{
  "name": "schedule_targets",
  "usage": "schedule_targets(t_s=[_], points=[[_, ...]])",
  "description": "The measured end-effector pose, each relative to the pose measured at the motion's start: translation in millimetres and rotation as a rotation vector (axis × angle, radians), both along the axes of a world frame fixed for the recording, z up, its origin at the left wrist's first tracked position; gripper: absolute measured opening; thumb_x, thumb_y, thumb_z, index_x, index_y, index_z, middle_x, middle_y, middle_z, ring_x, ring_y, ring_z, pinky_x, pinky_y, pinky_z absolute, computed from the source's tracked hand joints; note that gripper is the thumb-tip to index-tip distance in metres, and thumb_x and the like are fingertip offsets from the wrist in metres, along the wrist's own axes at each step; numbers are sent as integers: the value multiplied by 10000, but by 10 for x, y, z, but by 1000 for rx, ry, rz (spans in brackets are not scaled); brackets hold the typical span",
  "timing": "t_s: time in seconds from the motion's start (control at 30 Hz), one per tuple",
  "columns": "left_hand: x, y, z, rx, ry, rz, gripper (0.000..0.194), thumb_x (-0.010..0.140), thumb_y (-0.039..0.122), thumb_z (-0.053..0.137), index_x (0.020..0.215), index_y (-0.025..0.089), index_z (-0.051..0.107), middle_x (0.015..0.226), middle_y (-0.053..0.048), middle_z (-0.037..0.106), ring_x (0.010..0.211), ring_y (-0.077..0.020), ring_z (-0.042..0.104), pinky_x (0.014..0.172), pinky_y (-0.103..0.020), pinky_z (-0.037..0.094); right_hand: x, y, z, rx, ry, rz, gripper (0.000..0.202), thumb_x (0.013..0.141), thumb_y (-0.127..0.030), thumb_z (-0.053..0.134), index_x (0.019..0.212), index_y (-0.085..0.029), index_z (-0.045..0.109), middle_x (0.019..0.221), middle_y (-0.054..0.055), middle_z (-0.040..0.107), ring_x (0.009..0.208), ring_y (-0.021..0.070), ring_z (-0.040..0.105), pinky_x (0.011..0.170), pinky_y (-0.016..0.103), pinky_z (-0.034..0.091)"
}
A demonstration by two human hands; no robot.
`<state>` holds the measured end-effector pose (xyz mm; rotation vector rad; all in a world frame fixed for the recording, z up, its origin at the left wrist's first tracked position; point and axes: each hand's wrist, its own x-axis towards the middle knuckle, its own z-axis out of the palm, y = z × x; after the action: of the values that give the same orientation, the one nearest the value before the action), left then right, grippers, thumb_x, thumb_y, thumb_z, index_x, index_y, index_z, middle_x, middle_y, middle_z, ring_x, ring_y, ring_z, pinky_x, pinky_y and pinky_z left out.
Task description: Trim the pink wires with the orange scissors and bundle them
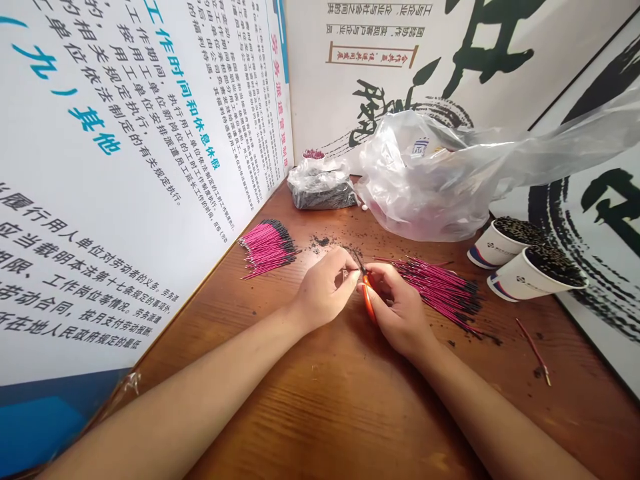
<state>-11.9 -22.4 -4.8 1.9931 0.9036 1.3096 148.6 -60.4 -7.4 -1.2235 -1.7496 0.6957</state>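
In the middle of the table, my right hand (403, 310) is closed around small orange-handled pliers (369, 301), their dark jaws pointing away from me. My left hand (324, 288) is closed in a pinch right beside the jaws; a thin dark piece shows at its fingertips, too small to name for sure. Just beyond my right hand lies a fanned pile of thin pink wire-like sticks (437, 283) with black ends. A second, neater bundle of pink sticks (269, 245) rests to the left of my left hand. Dark crumbs (323, 241) are scattered between the piles.
Two paper cups (520, 283) filled with small dark pieces stand at the right. A large clear plastic bag (425, 180) and a smaller wrapped dark bundle (323, 187) sit at the back. One loose stick (534, 352) lies at the right. Printed panels (150, 167) wall the table (320, 413).
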Motion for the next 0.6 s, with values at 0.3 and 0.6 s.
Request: schedule_targets(t_s=[0.3, 0.6], points=[[-12, -46, 43, 63, 177, 38, 94, 903, 167, 503, 857, 201, 578, 822, -6, 599, 711, -127, 535, 662, -255, 417, -21, 9, 22, -24, 101, -7, 171, 914, -283, 543, 1077, -235, 553, 849, 5, 623, 722, 147, 597, 651, 254, 474], [-424, 116, 369, 67, 843, 443, 227, 954, 310, 408, 964, 247, 626, 960, -13, 668, 843, -196, 638, 665, -296, 430, -18, 42, -16, 10, 127, -39, 179, 897, -271, 532, 1071, -228, 538, 820, -11, 581, 699, 139, 549, 672, 260, 445]])
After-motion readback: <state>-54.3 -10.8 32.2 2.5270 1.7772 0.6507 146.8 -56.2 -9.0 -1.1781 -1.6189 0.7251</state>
